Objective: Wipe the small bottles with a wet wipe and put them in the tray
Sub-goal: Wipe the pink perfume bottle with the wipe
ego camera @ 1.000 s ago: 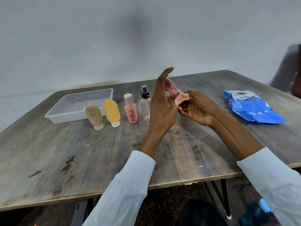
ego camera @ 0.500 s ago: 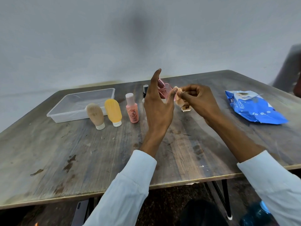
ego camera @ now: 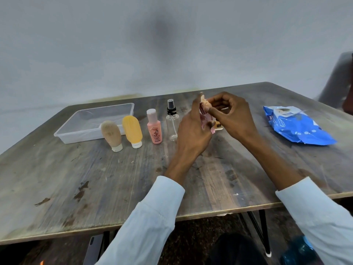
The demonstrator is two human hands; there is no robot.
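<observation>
My left hand (ego camera: 193,131) holds a small pink bottle (ego camera: 204,119) upright above the table, mostly hidden by its fingers. My right hand (ego camera: 232,115) pinches a crumpled wet wipe (ego camera: 204,101) against the top of that bottle. A clear plastic tray (ego camera: 91,123) sits at the back left, with nothing visible in it. In front of it stand a beige tube (ego camera: 111,135), a yellow tube (ego camera: 132,131), a pink bottle with a label (ego camera: 155,127) and a clear spray bottle (ego camera: 172,121).
A blue wet wipe pack (ego camera: 296,125) lies at the right of the wooden table (ego camera: 114,178). A small tan object (ego camera: 218,125) lies on the table behind my hands. A dark chair (ego camera: 340,81) stands at the far right.
My left fingers have curled around the pink bottle after being stretched upward. The right hand with the wipe has risen from the bottle's lower end to its top.
</observation>
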